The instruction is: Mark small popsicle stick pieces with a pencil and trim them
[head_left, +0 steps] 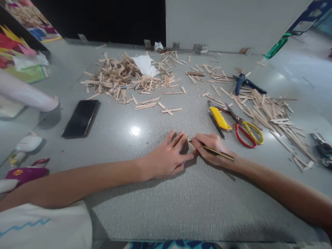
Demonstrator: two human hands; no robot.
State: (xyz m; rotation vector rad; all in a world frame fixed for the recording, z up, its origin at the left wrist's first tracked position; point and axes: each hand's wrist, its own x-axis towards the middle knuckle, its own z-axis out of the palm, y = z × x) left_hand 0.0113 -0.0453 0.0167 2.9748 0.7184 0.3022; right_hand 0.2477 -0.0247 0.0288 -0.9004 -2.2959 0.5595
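My right hand point(211, 147) grips a dark pencil point(220, 154) with yellowish stripes, its tip pointing left. Under that tip lies a short wooden stick point(191, 143), slanted on the grey table and partly covered by fingers. The fingers of my left hand point(169, 157) pin the stick down at both ends. To the right of my hands are a yellow box cutter point(220, 118), a slim black pen point(216, 125) and scissors point(243, 126) with one red and one yellow handle.
A heap of wooden sticks point(114, 76) with white tissue point(145, 65) lies at the back; another stick pile point(272, 109) is on the right, by a blue tool point(241, 83). A phone point(81, 118) lies left. Another person's arm point(28, 91) rests at far left, above a purple object point(26, 174).
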